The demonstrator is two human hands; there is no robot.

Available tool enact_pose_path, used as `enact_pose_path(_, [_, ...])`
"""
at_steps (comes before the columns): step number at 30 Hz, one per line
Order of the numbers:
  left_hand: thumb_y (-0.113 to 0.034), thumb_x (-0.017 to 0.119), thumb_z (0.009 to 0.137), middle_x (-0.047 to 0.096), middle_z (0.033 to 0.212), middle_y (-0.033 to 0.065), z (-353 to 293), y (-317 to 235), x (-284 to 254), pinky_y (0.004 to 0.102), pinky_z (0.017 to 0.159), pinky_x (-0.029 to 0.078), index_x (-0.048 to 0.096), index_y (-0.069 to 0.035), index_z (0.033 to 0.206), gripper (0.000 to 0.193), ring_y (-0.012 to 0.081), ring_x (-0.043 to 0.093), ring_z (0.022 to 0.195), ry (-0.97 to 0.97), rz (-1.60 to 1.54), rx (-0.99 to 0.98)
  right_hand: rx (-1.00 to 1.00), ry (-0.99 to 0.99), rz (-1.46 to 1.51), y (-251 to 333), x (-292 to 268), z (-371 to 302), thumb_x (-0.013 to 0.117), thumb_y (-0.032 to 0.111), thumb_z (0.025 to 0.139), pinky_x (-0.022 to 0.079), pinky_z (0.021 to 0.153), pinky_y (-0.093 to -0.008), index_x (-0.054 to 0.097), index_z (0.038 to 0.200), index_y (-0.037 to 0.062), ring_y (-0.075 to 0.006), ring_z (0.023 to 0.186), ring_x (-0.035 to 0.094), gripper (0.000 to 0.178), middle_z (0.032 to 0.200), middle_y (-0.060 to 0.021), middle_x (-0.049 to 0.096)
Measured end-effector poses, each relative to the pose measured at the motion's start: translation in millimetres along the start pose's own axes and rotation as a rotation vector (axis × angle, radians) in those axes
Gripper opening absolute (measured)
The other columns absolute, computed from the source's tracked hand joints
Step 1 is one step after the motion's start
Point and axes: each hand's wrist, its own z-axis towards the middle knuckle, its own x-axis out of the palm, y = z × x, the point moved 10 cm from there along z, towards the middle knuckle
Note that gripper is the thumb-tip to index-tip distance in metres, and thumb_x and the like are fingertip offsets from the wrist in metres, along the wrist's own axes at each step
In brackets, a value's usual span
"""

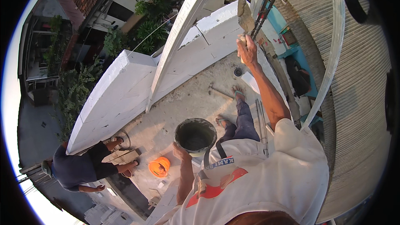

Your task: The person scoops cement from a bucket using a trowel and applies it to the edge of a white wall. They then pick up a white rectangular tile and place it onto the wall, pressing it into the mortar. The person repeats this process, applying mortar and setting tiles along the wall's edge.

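Observation:
In my right hand (248,52), which is raised ahead of me, is a trowel (245,18) with its blade pointing up. The blade is coated in grey mortar, and my fingers wrap its handle. Just beyond it are a metal post and the end of a low white block wall (137,79). My left hand (181,152) grips the near left side of a dark bucket (182,134) at my waist. Grey residue lines the bucket's inside; how much lies at the bottom is too dark to tell.
A hammer (221,92) and a small dark cup (238,72) lie on the concrete floor near my feet. An orange bucket (159,167) stands left. Another person (79,164) bends at the wall's left end. Metal channels (177,29) rise upward; corrugated roofing (358,79) spans the right.

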Motion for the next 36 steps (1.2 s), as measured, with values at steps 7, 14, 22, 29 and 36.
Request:
enact_pose_path(7, [-0.048, 0.048, 0.104, 0.062, 0.136, 0.0158, -23.1, 6.8, 9.0, 0.0438, 0.100, 0.054, 0.056, 0.004, 0.141, 0.064, 0.0292, 0.064, 0.117, 0.141, -0.097, 0.033, -0.358, -0.219, -0.602, -30.8, -0.1, 43.5, 0.070, 0.020, 0.098, 0.056, 0.088, -0.0472, 0.058, 0.127, -0.0031, -0.0441, 0.109, 0.065, 0.039, 0.117, -0.0247, 0.065])
enact_pose_path(14, [-0.046, 0.045, 0.106, 0.066, 0.127, 0.0137, -32.9, 4.4, 33.9, 0.0407, 0.098, 0.054, 0.063, 0.003, 0.132, 0.058, 0.0262, 0.065, 0.113, 0.151, -0.182, 0.067, -0.334, 0.060, -0.663, -36.3, 17.0, -37.5, 0.071, 0.015, 0.096, 0.059, 0.077, -0.0499, 0.059, 0.126, 0.0056, -0.0431, 0.101, 0.068, 0.034, 0.117, -0.0191, 0.065])
enact_pose_path(22, [-0.042, 0.044, 0.109, 0.069, 0.114, 0.0133, -20.9, -9.2, 42.8, 0.0380, 0.095, 0.048, 0.068, 0.007, 0.120, 0.056, 0.0222, 0.061, 0.103, 0.144, -0.086, 0.148, -0.396, 0.002, -0.799, -9.4, 60.1, -15.2, 0.065, 0.012, 0.099, 0.059, 0.076, -0.0479, 0.056, 0.121, 0.0080, -0.0366, 0.097, 0.067, 0.024, 0.106, -0.0135, 0.061])
enact_pose_path(29, [-0.043, 0.048, 0.106, 0.068, 0.123, 0.0133, -18.0, -12.4, 29.1, 0.0395, 0.093, 0.056, 0.064, 0.005, 0.127, 0.054, 0.0236, 0.068, 0.107, 0.185, -0.047, 0.174, -0.381, 0.173, -0.717, -6.6, 91.6, -60.4, 0.068, 0.011, 0.098, 0.059, 0.078, -0.0500, 0.056, 0.128, 0.0059, -0.0407, 0.099, 0.066, 0.033, 0.109, -0.0183, 0.059])
enact_pose_path(36, [-0.037, 0.049, 0.108, 0.068, 0.101, 0.0083, -31.8, -49.9, 37.3, 0.0366, 0.087, 0.049, 0.069, 0.006, 0.107, 0.048, 0.0177, 0.059, 0.094, 0.068, -0.115, 0.204, -0.331, 0.250, -0.744, -24.2, 138.7, -77.4, 0.059, 0.006, 0.100, 0.057, 0.084, -0.0502, 0.053, 0.129, 0.0043, -0.0415, 0.103, 0.062, 0.030, 0.111, -0.0201, 0.056])
